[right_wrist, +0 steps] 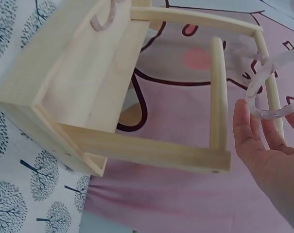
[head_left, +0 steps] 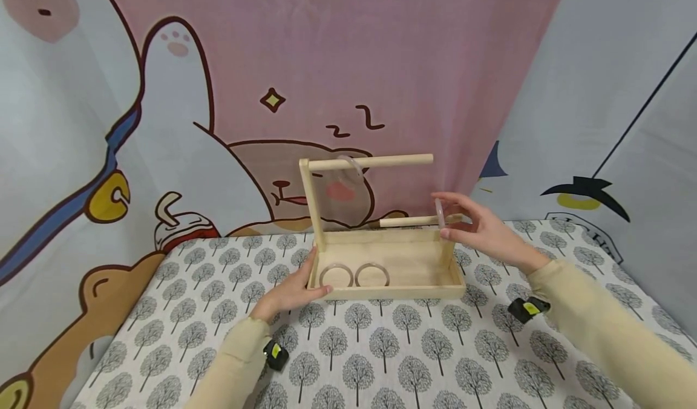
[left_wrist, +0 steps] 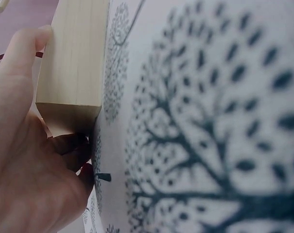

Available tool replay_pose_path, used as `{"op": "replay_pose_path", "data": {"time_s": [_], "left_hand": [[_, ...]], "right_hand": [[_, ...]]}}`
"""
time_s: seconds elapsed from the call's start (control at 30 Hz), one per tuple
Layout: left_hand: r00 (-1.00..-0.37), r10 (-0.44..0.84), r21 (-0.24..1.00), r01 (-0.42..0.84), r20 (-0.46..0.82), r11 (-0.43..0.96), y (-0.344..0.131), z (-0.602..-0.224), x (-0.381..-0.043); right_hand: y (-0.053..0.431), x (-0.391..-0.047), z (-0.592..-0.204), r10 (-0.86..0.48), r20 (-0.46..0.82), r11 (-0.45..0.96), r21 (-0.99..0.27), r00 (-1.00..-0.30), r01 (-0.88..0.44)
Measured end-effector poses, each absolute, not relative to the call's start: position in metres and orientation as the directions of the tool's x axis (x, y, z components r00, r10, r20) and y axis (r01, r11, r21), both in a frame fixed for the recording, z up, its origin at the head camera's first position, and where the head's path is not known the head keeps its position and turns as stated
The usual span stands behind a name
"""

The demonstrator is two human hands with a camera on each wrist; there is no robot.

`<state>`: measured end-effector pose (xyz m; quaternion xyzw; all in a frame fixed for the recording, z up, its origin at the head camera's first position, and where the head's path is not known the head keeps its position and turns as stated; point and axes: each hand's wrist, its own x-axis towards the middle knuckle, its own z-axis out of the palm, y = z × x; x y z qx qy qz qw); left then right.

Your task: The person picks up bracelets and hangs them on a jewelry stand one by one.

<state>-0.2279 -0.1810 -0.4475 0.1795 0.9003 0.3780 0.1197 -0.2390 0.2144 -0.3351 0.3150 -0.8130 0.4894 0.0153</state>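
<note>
A pale wooden bangle stand (head_left: pixel 381 236) has a shallow tray base and two rods on posts. My left hand (head_left: pixel 296 285) grips the tray's front left corner, thumb over the rim and fingers at the end wall. Between thumb and fingers, my right hand (head_left: pixel 479 224) pinches a translucent pinkish bangle (head_left: pixel 440 212) near the lower rod (head_left: pixel 408 221). In the right wrist view that bangle (right_wrist: pixel 270 114) appears apart from the lower rod (right_wrist: pixel 218 92). Another bangle (head_left: pixel 358 168) hangs on the upper rod (head_left: pixel 392 161). Two more bangles, left (head_left: pixel 336 265) and right (head_left: pixel 373 264), are at the tray's front left.
A tree-print cloth (head_left: pixel 359 360) covers the table under the stand. Close behind hangs a pink curtain (head_left: pixel 435 64) with cartoon animals. Dark bands with yellow-green marks sit on the left wrist (head_left: pixel 276 354) and right wrist (head_left: pixel 528 308).
</note>
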Motion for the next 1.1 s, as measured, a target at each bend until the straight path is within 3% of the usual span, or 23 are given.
{"op": "replay_pose_path", "data": {"time_s": [0.63, 1.1], "left_hand": [[-0.91, 0.405, 0.725, 0.218, -0.09, 0.653, -0.182, -0.448, -0.228], [-0.913, 0.397, 0.714, 0.213, -0.098, 0.666, -0.181, -0.447, -0.227]], "right_hand": [[0.221, -0.285, -0.307, -0.346, 0.331, 0.402, -0.793, -0.878, -0.458], [0.217, -0.307, -0.287, -0.391, 0.308, 0.429, -0.773, -0.867, -0.468]]}}
